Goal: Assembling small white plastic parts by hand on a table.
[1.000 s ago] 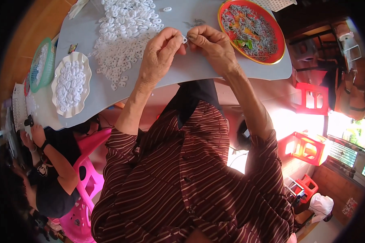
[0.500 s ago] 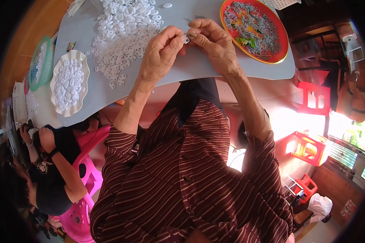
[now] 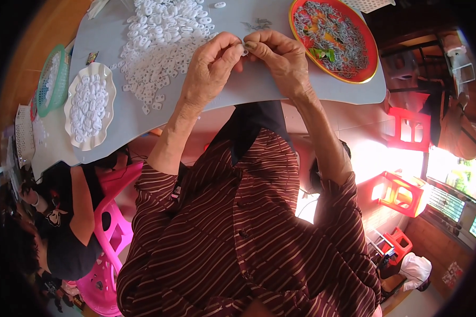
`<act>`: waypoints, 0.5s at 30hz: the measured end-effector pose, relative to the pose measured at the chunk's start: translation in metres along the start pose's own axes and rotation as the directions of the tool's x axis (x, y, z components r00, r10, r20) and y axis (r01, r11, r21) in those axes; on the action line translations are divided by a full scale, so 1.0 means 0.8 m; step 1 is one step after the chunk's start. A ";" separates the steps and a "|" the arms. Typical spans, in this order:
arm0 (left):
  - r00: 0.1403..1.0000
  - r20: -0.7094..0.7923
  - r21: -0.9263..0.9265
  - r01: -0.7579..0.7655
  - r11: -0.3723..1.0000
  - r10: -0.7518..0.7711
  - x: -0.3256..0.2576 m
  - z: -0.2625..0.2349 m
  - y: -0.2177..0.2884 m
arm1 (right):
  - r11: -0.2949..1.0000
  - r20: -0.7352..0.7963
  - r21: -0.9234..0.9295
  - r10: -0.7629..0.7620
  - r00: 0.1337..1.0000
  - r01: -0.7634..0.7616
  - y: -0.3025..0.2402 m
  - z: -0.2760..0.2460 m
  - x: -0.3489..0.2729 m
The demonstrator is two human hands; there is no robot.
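Pinching a small white piece, the left hand has the right hand beside its grip, forefinger now lowered; the right's hold I cannot tell.

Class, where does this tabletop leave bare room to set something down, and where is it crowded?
Bare grey table shows between the scalloped dish and the white pieces, and along the near edge below the red tray, right of the right hand. Crowded: left of the left hand, where the white pieces spread.

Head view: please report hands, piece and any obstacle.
Left hand pinching white piece. Right hand close beside it. Piece partly hidden. No obstacle seen.
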State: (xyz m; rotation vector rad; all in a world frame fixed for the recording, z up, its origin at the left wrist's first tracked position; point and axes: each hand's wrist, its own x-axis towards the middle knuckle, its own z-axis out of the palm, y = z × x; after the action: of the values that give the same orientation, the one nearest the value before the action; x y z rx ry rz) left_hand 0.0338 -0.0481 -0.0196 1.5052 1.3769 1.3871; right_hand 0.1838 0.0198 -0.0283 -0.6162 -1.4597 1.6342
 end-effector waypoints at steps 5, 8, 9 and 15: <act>1.000 0.028 -0.060 0.015 0.998 -0.013 -0.001 0.001 -0.006 | 0.995 0.005 -0.098 -0.005 1.000 0.006 -0.001 0.001 -0.001; 0.998 0.021 -0.033 -0.051 0.998 0.052 -0.001 0.005 -0.001 | 0.980 -0.025 -0.196 0.015 1.000 -0.020 -0.002 0.000 -0.002; 0.996 -0.015 -0.001 -0.093 0.996 0.093 -0.001 0.008 0.003 | 0.981 -0.027 -0.195 0.019 0.999 -0.024 -0.002 0.000 -0.003; 0.998 -0.017 -0.025 -0.056 0.998 0.056 0.000 0.007 0.003 | 0.968 -0.012 -0.252 0.000 1.000 -0.003 -0.004 -0.001 -0.002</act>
State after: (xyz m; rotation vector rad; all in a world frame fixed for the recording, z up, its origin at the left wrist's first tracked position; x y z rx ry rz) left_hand 0.0397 -0.0480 -0.0185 1.5294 1.3309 1.4487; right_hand 0.1860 0.0186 -0.0253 -0.7665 -1.6725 1.4536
